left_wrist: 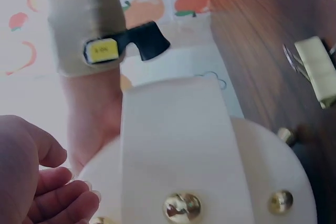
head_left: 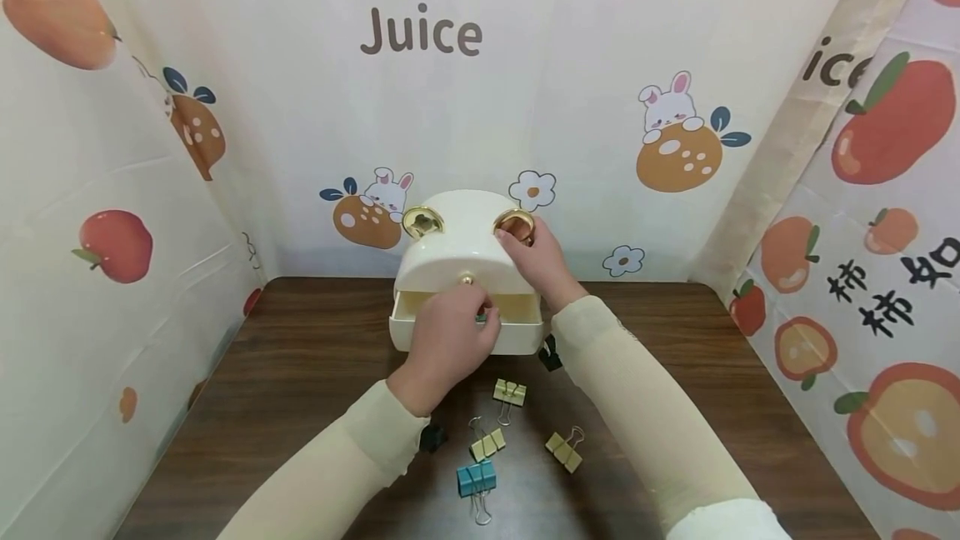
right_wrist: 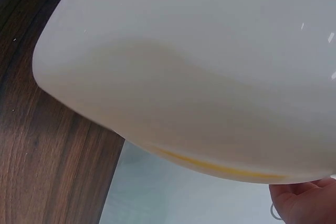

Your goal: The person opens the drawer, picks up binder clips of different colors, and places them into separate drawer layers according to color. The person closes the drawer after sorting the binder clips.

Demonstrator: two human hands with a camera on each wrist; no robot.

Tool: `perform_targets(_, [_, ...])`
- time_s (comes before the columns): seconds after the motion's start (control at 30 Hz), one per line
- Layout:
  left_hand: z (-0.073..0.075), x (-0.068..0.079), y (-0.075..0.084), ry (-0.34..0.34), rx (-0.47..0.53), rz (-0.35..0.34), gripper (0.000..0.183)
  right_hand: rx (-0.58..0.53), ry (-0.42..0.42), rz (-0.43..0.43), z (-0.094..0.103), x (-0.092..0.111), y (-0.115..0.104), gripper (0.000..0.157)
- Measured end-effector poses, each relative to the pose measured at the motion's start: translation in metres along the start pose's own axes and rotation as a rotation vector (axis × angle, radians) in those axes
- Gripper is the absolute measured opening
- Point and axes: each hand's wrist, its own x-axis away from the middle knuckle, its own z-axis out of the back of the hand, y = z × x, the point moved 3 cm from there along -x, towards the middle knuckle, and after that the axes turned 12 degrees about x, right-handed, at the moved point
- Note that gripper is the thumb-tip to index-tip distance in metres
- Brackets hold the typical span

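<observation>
In the head view, the right hand grips the gold eye of the white drawer box on the table; the left hand curls over its open drawer. In the left wrist view its fingers bend loosely, any hold unclear; lifted carelessly, they might snag the knob. In the right wrist view, the right hand is at the box's edge; slipping could let the box slide.

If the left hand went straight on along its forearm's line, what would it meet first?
The left hand would likely meet the front of the white box, near its gold knob, above the open drawer; the depth there is unclear.
</observation>
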Motion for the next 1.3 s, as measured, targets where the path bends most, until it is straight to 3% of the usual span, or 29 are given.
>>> perform_targets(0.23, [0.004, 0.013, 0.013, 0.013, 0.112, -0.006, 0.004, 0.007, -0.008, -0.002, 0.001, 0.001, -0.002, 0.064])
perform_targets(0.5, [0.002, 0.038, 0.012, 0.014, 0.234, 0.1, 0.006, 0.011, -0.01, -0.005, 0.002, 0.0, -0.003, 0.062])
perform_targets(0.73, [-0.007, 0.053, 0.008, -0.097, 0.336, 0.12, 0.012, 0.012, -0.015, -0.035, 0.003, 0.0, -0.002, 0.064])
perform_targets(0.93, [-0.012, 0.081, -0.001, -0.13, 0.48, 0.34, 0.011, 0.008, -0.01, -0.04, 0.002, -0.001, -0.002, 0.063])
perform_targets(1.03, [-0.014, 0.096, -0.005, -0.145, 0.53, 0.409, 0.011, 0.011, -0.012, -0.041, 0.002, -0.002, -0.002, 0.064])
perform_targets(1.17, [-0.017, 0.114, -0.008, -0.208, 0.551, 0.413, 0.012, 0.017, -0.015, -0.041, 0.002, -0.002, -0.002, 0.062])
perform_targets(1.3, [-0.022, 0.13, -0.009, -0.298, 0.544, 0.368, 0.017, 0.02, -0.017, -0.041, 0.002, -0.002, -0.002, 0.061])
